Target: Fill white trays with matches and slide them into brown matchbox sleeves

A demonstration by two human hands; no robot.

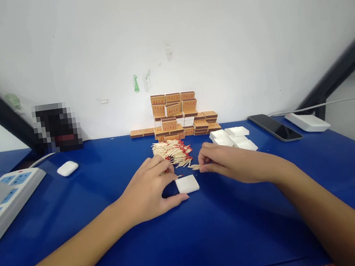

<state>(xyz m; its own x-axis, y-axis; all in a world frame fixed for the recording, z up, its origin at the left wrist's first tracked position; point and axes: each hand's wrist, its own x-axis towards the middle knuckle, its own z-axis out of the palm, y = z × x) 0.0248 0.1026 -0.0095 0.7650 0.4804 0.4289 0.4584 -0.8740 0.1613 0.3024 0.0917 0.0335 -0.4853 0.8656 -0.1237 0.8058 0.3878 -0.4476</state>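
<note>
Your right hand (215,159) pinches small bunch of matches (195,167) between thumb and fingers; your left hand (154,188) curves about left end of white tray (187,184), thumb at near edge; whether it grips tray, cannot tell; tray lies on blue worktop (185,245), nearer you than loose match pile (173,151); stacked matchboxes (174,107) stand behind pile; more white trays (238,131) beyond right hand, phone (275,127) farther right

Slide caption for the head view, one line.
Right hand pinches matchsticks near a loose match pile; left hand at a white matchbox tray, stacked matchboxes behind.
</note>
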